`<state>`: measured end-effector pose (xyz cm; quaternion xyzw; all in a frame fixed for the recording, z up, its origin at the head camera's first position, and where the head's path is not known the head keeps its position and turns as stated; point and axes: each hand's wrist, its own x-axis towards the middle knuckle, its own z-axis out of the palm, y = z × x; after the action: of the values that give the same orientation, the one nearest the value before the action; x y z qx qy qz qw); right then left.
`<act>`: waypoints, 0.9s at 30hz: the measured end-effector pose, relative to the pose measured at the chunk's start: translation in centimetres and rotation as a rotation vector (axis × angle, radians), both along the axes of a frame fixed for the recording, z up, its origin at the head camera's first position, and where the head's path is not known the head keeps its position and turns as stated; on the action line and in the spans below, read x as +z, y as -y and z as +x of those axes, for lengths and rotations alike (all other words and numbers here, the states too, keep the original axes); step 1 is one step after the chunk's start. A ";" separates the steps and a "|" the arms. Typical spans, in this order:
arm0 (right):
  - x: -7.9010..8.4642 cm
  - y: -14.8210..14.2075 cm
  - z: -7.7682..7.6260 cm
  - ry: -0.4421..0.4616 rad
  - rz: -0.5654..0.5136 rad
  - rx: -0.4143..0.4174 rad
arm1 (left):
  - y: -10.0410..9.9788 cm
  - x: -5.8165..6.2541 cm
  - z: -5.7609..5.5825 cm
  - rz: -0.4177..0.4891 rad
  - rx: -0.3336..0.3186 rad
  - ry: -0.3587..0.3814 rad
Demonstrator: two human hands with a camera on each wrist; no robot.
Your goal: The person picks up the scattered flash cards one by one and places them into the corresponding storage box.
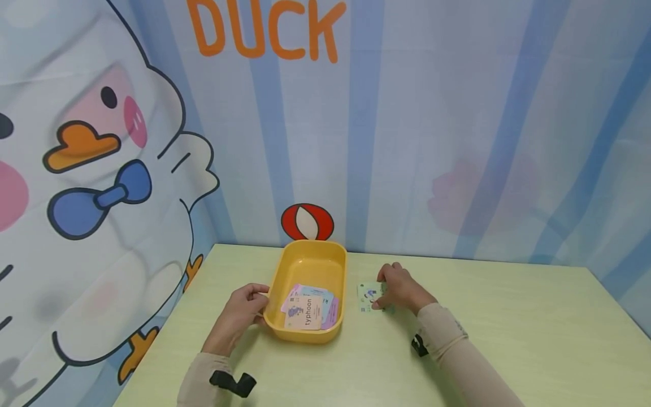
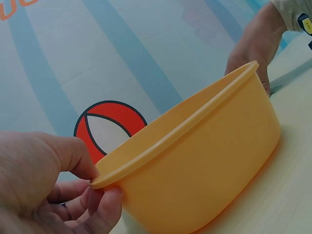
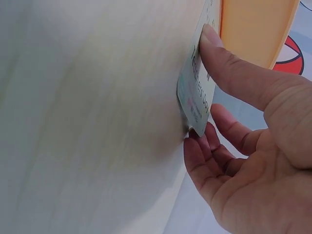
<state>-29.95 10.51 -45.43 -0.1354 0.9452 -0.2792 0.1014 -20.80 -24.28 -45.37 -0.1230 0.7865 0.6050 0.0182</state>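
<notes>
A yellow plastic basin (image 1: 311, 337) stands on the table near its back edge. My left hand (image 1: 239, 311) pinches the basin's rim at its left side, with thumb and fingers on either face of the rim in the left wrist view. Right of the basin lies a pale green card (image 1: 366, 297) with a small picture. My right hand (image 1: 404, 288) grips this card, thumb on its printed face and fingers at its far edge. In the right wrist view, the card (image 3: 195, 92) reads "Teachers' Day" and one end tilts up off the table.
Several cards lie overlapped inside the basin, topped by a beige "typhoon" card (image 1: 304, 312). The pale yellow-green table (image 1: 508, 333) extends to the right. Behind it hangs a striped blue backdrop (image 1: 396, 141) with a cartoon duck (image 1: 102, 271) at left.
</notes>
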 end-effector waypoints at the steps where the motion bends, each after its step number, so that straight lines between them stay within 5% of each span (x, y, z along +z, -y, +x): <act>1: 0.0 0.0 -0.1 0.000 -0.008 0.001 | 0.0 0.0 0.0 -0.001 0.000 0.000; 27: -0.8 -1.2 -0.1 0.032 -0.204 0.031 | 0.0 0.0 0.0 0.004 -0.006 0.004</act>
<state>-30.04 11.73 -46.22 -0.1551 0.9079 -0.3745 0.1065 -20.83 -24.27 -45.36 -0.1219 0.7856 0.6062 0.0219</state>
